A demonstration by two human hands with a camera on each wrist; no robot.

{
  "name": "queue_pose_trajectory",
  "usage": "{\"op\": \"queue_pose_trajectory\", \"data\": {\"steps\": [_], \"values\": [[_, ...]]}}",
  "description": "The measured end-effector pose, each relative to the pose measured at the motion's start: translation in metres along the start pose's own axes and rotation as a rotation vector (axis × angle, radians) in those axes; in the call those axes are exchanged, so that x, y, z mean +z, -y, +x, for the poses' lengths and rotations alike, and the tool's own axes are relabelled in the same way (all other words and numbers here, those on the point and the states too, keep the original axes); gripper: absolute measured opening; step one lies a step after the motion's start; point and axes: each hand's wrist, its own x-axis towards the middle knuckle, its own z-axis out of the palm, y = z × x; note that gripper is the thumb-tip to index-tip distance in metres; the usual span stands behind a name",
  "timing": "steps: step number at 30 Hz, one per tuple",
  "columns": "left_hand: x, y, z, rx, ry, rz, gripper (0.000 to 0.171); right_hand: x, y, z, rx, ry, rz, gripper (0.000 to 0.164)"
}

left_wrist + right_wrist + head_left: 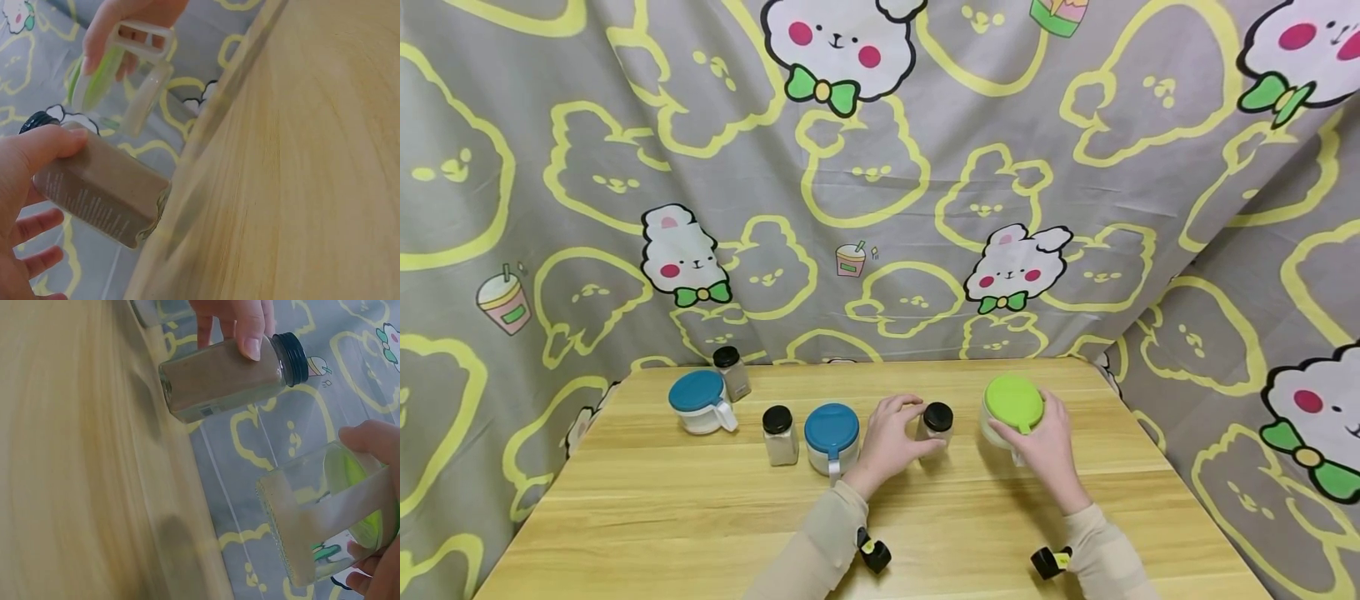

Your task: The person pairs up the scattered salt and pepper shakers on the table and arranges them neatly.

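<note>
My left hand (889,442) pinches a square glass spice jar (937,418) with a black lid and brownish powder inside, thumb on one side and fingers on the other. In the left wrist view the thumb presses just below the lid of this spice jar (103,181). To its right, my right hand (1051,446) grips a clear glass seasoning pot (1013,402) by its green lid, from the right side. The right wrist view shows the pot's base (284,531) tilted in the picture, its shadow apart from it on the wooden table (75,456).
Left of my left hand stands a blue-lidded pot (832,433), handle toward me, beside a black-lidded jar (780,437). Farther back left are another blue-lidded pot (697,400) and a black-lidded jar (732,373). A patterned curtain (880,192) hangs behind the table.
</note>
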Motion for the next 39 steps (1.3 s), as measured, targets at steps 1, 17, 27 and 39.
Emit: {"op": "queue_pose_trajectory", "data": {"steps": [1, 17, 27, 39], "values": [[0.0, 0.0, 0.0, -0.001, 0.002, -0.002, 0.063, 0.001, 0.0, 0.0, 0.0, 0.004, 0.001, 0.095], [0.002, 0.0, -0.003, -0.007, 0.039, 0.017, 0.063, 0.013, 0.002, -0.01, -0.043, 0.046, -0.003, 0.09], [0.002, 0.003, -0.004, -0.009, 0.022, 0.013, 0.064, 0.02, 0.001, -0.013, -0.041, 0.067, 0.027, 0.091], [0.002, 0.006, -0.004, -0.016, 0.032, -0.001, 0.063, 0.026, 0.004, -0.019, -0.032, 0.084, 0.028, 0.09]]}}
